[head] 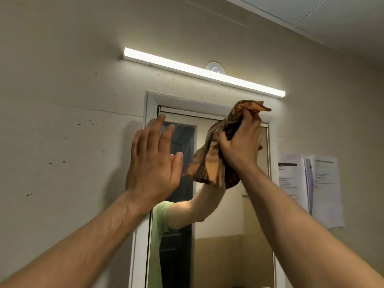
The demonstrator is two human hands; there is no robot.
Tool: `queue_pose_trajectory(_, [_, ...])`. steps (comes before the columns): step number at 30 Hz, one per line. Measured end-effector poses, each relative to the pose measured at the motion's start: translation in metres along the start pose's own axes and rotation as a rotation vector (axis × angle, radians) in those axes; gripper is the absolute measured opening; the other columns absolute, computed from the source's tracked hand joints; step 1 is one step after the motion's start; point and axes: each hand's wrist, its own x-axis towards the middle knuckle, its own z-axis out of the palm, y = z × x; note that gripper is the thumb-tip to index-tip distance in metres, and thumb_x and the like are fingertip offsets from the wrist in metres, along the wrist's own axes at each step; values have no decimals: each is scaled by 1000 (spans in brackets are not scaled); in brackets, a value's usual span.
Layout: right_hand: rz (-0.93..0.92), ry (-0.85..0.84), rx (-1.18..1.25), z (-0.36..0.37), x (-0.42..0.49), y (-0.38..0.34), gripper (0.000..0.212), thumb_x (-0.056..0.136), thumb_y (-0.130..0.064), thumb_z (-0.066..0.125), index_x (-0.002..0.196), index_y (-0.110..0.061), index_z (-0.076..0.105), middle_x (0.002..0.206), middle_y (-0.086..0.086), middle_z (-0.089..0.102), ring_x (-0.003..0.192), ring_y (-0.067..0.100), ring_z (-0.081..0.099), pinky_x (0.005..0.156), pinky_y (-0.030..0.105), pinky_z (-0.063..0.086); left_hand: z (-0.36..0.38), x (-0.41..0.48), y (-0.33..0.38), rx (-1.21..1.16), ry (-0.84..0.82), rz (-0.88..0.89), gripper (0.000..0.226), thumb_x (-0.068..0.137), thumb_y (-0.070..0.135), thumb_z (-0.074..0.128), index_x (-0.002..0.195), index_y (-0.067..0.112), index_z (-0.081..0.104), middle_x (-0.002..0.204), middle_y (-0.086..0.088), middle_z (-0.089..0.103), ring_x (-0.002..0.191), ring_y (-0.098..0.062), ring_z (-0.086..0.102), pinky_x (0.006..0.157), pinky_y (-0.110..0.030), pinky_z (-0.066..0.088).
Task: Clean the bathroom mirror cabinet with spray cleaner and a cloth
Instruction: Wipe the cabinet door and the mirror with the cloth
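Both hands up; right hand (243,142) clutches the cloth (214,159) near the top of the mirror cabinet (187,100), left hand (153,165) flat-fingered at its left edge; wiping step, I judge; next, firm downward strokes.

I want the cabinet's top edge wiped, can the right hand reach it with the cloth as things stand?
Probably yes: the right hand grips the cloth just under the top edge, nothing between them; the light bar sits higher up.

My feed is warm and dim; the wall strip light (204,73) at twelve o'clock blooms white, lines bow toward the edges, detail soft.
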Motion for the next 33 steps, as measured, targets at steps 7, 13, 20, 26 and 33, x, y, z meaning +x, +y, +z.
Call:
queue_pose_trajectory(7, [-607,-337,-163,27,-82,-34,57,100,-52,36,154,-34,34,159,-4,33,151,24,23,120,46,18,6,-3,-8,-241,225,-93,61,103,47,33,154,14,34,168,-4,23,155,-22,22,123,-52,24])
queue_pose_trajectory(13, [72,-203,-234,-9,-63,45,44,98,-42,35,130,-17,53,129,14,58,124,38,53,105,51,39,5,-2,-4,-295,125,-154,70,103,53,27,161,16,23,172,0,13,158,-17,10,128,-42,19])
queue_pose_trajectory(20, [102,-217,-436,39,-15,-66,69,96,-24,1,157,-4,26,161,23,32,151,41,25,124,56,15,8,-5,-11,-653,296,-131,70,107,55,26,159,9,29,167,-2,30,154,-11,27,123,-23,25])
queue_pose_trajectory(26, [-841,-523,-231,26,-90,-47,52,102,-51,42,149,-29,46,143,-3,52,128,22,48,104,40,40,3,-6,-10,-509,289,-5,64,108,41,30,158,3,30,168,-11,25,156,-21,24,124,-27,23])
queue_pose_trajectory(33, [-19,-264,-168,-19,-102,69,58,95,-44,38,150,-25,44,133,12,56,123,36,51,106,51,40,9,-28,-5,-240,78,-28,67,106,49,25,164,16,17,174,0,1,160,-15,1,126,-54,20])
